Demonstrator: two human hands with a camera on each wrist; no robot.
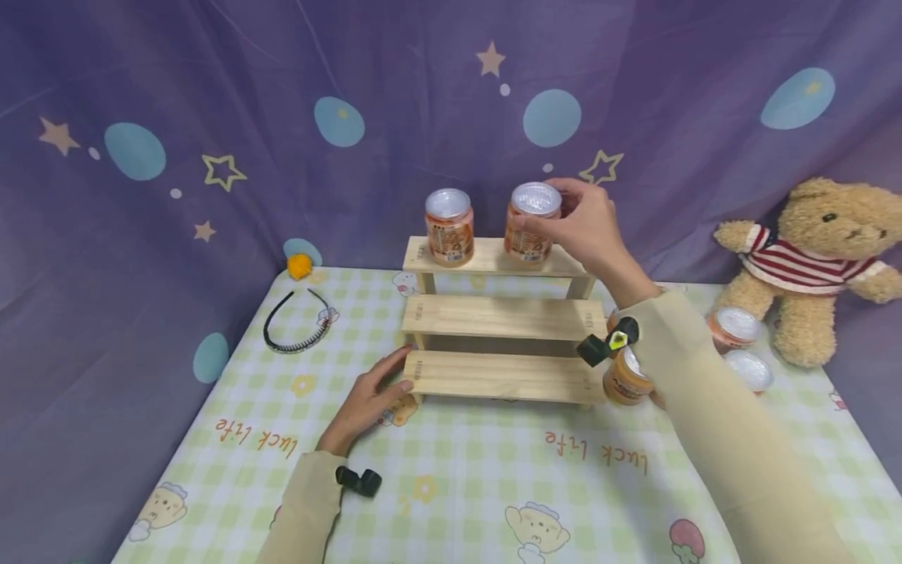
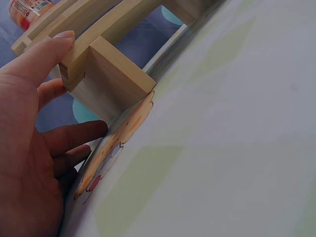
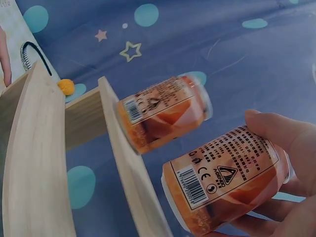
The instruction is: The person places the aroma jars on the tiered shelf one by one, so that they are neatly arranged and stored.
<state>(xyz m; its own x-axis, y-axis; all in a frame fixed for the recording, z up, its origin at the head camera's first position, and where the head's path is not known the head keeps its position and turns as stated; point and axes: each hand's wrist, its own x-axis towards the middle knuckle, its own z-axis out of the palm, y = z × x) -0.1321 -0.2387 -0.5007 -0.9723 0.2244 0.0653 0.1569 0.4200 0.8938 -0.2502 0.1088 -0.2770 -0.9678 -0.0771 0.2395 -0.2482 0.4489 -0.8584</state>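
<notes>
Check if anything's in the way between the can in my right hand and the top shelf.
Nothing visible stands between the held can and the top shelf. Another can stands there, to the left, with a gap between. Whether the held can already touches the shelf, I cannot tell.

The stepped shelf (image 1: 503,316) at the dial's centre in the head view is bare wood, matt and smooth with visible grain. The jar (image 1: 451,235) at twelve o'clock and the held jar (image 1: 524,236) at one have slick, glossy, plastic-looking sides and silvery, foil-like lids (image 1: 449,204). At three o'clock, the bear (image 1: 806,313) is rough, matt plush in a cloth top (image 1: 796,266). The hairband (image 1: 282,348) at nine looks like hard plastic. From ten to two runs a creased cloth curtain (image 1: 423,47), faintly sheened; at six, the bench (image 1: 479,462) has a matt, smooth covering.
</notes>
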